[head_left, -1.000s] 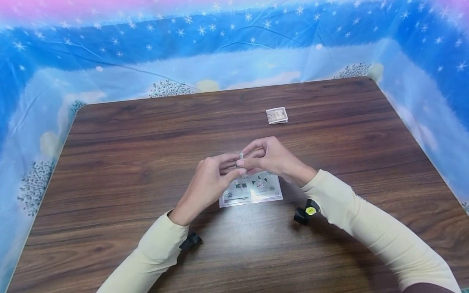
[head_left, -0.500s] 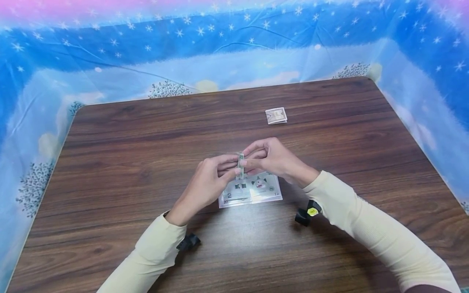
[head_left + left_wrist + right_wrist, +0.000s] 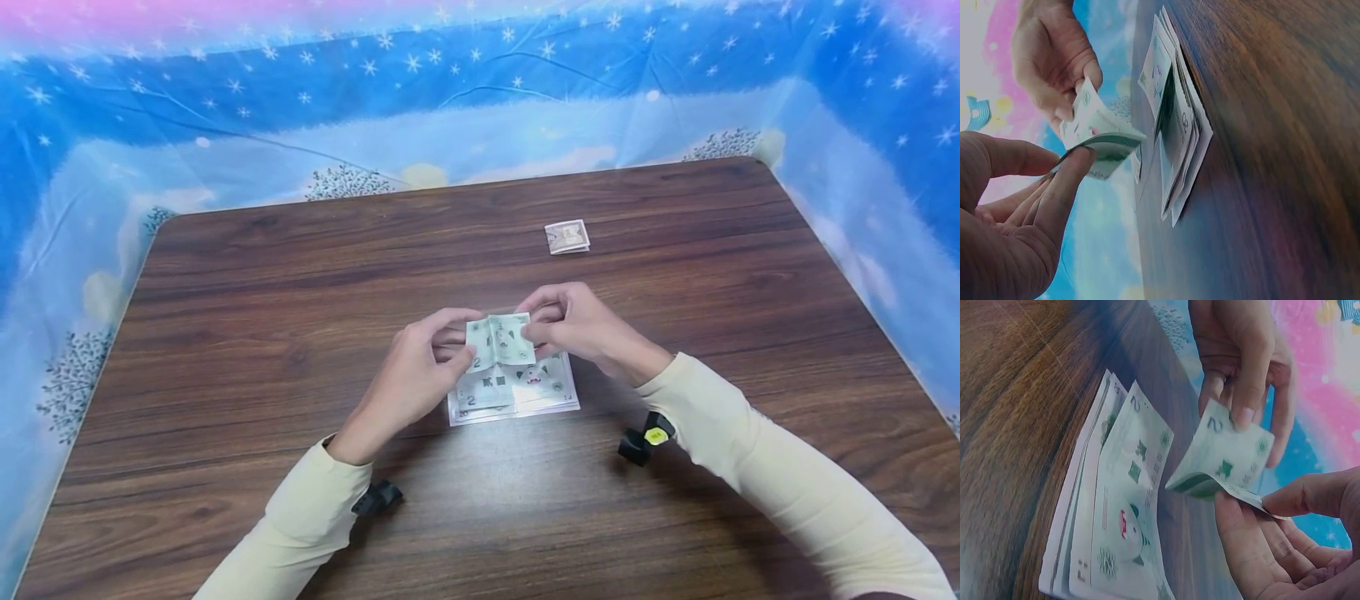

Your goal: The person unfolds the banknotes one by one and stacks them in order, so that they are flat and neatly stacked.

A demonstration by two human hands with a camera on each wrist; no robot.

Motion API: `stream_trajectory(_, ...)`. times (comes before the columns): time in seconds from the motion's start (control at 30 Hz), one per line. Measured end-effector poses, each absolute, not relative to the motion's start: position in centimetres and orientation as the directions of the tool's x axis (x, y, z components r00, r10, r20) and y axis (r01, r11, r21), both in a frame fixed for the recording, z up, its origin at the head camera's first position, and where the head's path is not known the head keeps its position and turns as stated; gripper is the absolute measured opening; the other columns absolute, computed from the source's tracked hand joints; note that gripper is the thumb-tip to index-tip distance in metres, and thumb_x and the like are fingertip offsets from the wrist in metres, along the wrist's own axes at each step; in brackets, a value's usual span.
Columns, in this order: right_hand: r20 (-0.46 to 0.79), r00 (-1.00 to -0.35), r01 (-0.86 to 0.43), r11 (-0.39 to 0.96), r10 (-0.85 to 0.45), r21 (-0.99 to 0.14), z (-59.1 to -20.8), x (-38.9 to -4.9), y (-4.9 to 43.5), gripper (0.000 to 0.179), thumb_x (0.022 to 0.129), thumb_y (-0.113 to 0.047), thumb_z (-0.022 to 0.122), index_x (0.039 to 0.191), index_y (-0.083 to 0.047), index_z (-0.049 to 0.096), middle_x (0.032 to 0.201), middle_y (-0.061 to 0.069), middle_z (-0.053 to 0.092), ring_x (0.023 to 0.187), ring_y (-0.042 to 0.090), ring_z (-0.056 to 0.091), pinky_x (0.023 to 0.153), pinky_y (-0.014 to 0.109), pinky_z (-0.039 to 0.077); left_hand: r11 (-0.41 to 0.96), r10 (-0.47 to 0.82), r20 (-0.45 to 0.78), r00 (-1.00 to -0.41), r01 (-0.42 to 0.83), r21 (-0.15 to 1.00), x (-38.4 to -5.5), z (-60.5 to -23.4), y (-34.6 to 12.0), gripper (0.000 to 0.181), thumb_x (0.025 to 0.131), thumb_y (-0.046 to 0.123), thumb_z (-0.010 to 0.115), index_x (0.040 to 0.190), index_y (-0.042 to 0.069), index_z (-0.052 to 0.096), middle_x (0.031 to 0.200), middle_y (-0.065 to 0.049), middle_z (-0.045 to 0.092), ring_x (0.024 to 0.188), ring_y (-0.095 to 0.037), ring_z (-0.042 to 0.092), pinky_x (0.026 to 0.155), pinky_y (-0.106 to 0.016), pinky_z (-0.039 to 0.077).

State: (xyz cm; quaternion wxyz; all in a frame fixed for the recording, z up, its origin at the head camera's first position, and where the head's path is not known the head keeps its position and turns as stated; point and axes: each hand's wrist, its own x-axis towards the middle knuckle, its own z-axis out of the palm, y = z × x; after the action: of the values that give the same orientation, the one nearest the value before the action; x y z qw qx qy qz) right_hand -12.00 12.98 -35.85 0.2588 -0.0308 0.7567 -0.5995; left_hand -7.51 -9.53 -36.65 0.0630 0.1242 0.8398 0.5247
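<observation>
A small pale green play banknote (image 3: pixel 512 342), marked with a 2 and creased down its middle, is spread between both hands above the table. My left hand (image 3: pixel 420 375) pinches its left edge between thumb and fingers. At the opposite edge, my right hand (image 3: pixel 581 329) pinches it the same way. Just below lies a stack of similar notes (image 3: pixel 543 393), the top one also showing a 2 and a cartoon face. Seen from the right wrist, the held banknote (image 3: pixel 1229 450) bends at its crease beside the stack (image 3: pixel 1125 506), whose top note curls up.
A folded brownish note (image 3: pixel 567 237) lies farther back on the wood-grain table (image 3: pixel 300 275). A blue snowflake-patterned cloth (image 3: pixel 420 75) hangs around the table's back and sides. Black camera mounts (image 3: pixel 378 497) sit under both wrists.
The banknote, seen as a narrow folded strip between the fingers before, is now opened out. My right hand has moved right and my left hand slightly left, drawing its edges apart.
</observation>
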Motion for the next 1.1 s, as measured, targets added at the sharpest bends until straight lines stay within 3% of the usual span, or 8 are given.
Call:
stream_trajectory(0.27,-0.368,-0.871,0.262,0.326,-0.324,-0.908,-36.0,-12.1,14.5,0.031,0.091,0.003,0.067,0.121,0.006,0.058,0.092,0.01,0.067,0.084,0.021,0.066,0.077,0.039,0.06,0.477,0.217,-0.006,-0.976,0.101,0.873,-7.5,-36.4,-10.1,0.03,0.092,0.001,0.069,0.122,0.007,0.068,0.1,-0.01,0.075,0.087,-0.019,0.074,0.079,-0.032,0.059)
stream_trajectory(0.57,-0.371,-0.871,0.262,0.334,-0.322,-0.906,-36.4,-12.3,15.8,0.031,0.09,0.004,0.067,0.119,0.008,0.057,0.091,0.01,0.064,0.085,0.021,0.066,0.077,0.039,0.06,0.546,0.218,-0.016,-0.976,0.108,0.831,-7.7,-36.7,-10.5,0.032,0.092,0.004,0.072,0.123,0.009,0.069,0.1,-0.01,0.075,0.082,-0.017,0.073,0.074,-0.035,0.058)
stream_trajectory(0.8,-0.38,-0.863,0.26,0.351,-0.334,-0.9,-36.7,-12.2,16.3,0.025,0.091,0.006,0.066,0.114,0.006,0.059,0.095,0.013,0.068,0.085,0.021,0.068,0.077,0.038,0.06,0.567,0.223,-0.054,-0.973,0.084,0.82,-7.6,-36.7,-10.7,0.031,0.092,0.005,0.073,0.122,0.012,0.071,0.099,-0.009,0.073,0.072,-0.015,0.072,0.059,-0.033,0.053)
stream_trajectory(0.97,-0.382,-0.864,0.251,0.377,-0.327,-0.891,-36.9,-11.9,16.5,0.021,0.092,0.005,0.067,0.111,0.004,0.06,0.09,0.01,0.065,0.083,0.018,0.064,0.076,0.034,0.059,0.564,0.228,-0.073,-0.971,0.071,0.823,-7.6,-36.7,-10.7,0.03,0.092,0.004,0.072,0.121,0.013,0.071,0.097,-0.008,0.072,0.069,-0.017,0.072,0.057,-0.033,0.052)
stream_trajectory(1.1,-0.376,-0.862,0.259,0.341,-0.341,-0.904,-37.3,-11.8,16.6,0.021,0.09,0.008,0.067,0.11,0.007,0.059,0.091,0.014,0.066,0.081,0.02,0.066,0.077,0.038,0.06,0.562,0.237,-0.075,-0.969,0.074,0.824,-7.5,-36.8,-10.7,0.028,0.093,0.003,0.071,0.119,0.014,0.071,0.094,-0.006,0.072,0.068,-0.018,0.072,0.052,-0.033,0.051)
